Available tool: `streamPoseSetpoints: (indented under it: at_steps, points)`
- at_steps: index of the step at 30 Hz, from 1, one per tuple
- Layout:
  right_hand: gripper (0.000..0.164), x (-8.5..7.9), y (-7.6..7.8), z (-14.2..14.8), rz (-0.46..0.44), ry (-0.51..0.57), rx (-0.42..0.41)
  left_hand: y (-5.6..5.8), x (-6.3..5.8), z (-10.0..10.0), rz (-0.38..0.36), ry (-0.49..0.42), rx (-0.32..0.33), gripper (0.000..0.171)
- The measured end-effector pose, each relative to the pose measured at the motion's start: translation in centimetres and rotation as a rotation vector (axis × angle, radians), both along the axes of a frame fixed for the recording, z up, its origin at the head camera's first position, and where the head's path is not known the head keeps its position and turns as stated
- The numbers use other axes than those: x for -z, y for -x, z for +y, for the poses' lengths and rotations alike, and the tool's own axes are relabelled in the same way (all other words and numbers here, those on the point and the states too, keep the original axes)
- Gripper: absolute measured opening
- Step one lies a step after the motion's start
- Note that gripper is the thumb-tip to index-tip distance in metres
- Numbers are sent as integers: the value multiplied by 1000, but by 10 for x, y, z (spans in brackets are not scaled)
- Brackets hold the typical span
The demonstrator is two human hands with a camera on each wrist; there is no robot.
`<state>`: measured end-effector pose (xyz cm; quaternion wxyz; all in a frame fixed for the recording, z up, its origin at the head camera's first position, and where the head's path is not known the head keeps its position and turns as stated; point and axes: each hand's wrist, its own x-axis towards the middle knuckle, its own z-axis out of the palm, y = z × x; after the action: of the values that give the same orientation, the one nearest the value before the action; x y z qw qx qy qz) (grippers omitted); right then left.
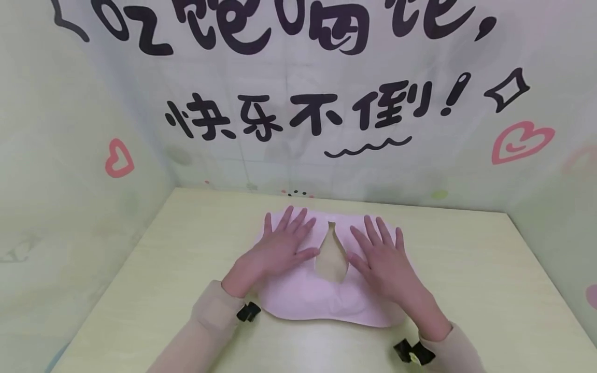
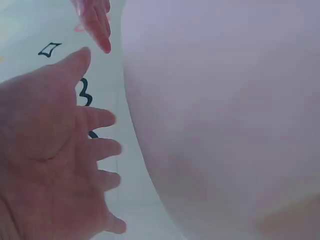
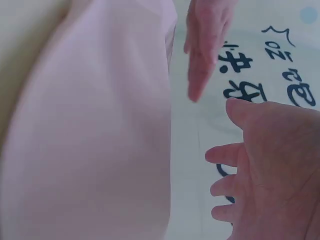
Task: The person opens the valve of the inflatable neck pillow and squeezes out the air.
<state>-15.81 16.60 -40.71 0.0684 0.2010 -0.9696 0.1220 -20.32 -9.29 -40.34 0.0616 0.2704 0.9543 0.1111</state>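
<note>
A pink cushion with a drop-shaped opening through its middle lies flat on the table. My left hand is over the cushion's left half, palm down, with fingers spread and thumb pointing at the opening. Over the right half is my right hand, its fingers likewise spread. Both wrist views show a gap between palm and pink surface: the left hand and the right hand are held above the cushion, apart from it. Neither hand holds anything. The cushion's underside is hidden.
The pale wooden table extends on both sides of the cushion. Behind it rises a white backdrop with black lettering and hearts, with side panels left and right. A black clip-like piece sits by the left cuff, another black piece by the right.
</note>
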Motion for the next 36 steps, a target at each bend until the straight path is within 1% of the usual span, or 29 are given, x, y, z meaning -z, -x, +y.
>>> streamPoseSetpoints:
  at_steps: [2,5,6,7,8,10,13,16,19,22,25,29,36]
  points:
    - [59,1,13,0,-1,-14,11,11,0,1,95,16,-11,74]
    - [63,7,33,0,1,-46,33,27,3,4,228,74,-41,71]
    - [64,9,39,0,1,-51,41,31,5,6,253,82,-52,70]
    - [65,12,44,-1,-2,-58,51,35,6,7,256,76,-60,69]
    - [66,14,48,-1,-8,-59,62,38,9,8,245,67,-68,69]
    - [67,19,53,-1,-33,-55,80,42,13,10,198,33,-75,69]
    - [70,27,55,-2,-77,-52,98,45,19,13,132,0,-73,66]
    - [72,34,54,-2,-97,-46,108,46,25,14,120,15,-62,61]
    - [70,38,54,-2,-100,-43,113,47,30,14,105,39,-60,60]
    - [66,40,53,-2,-113,-60,120,47,34,14,65,49,-69,61]
    - [66,43,54,-1,-128,-88,142,47,36,13,33,43,-86,62]
    - [66,47,57,0,-129,-104,172,48,37,12,18,26,-93,62]
    - [66,48,59,-1,-139,-116,167,50,37,10,-21,16,-78,62]
